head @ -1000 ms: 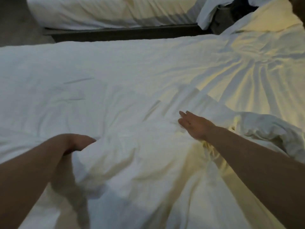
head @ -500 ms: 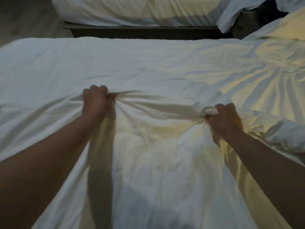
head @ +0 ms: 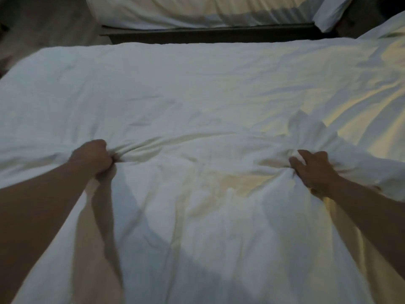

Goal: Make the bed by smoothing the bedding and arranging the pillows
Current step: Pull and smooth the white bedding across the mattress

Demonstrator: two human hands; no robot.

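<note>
The white duvet (head: 197, 95) lies spread over the bed just this side of the second bed (head: 197, 12), fairly flat along the edge nearest that bed and bunched on the side farthest from it. There the left grip (head: 93, 157) is a closed fist full of cloth. The right grip (head: 313, 170), well apart from it on a line parallel to the second bed, has its fingers curled into a gathered fold. A crumpled ridge (head: 311, 128) stands just beyond the right grip, toward the second bed. A harder pull from one grip would likely skew the duvet. Too long a pull could drag its far edge away from the second bed's side, and the clenched handfuls may leave creases.
</note>
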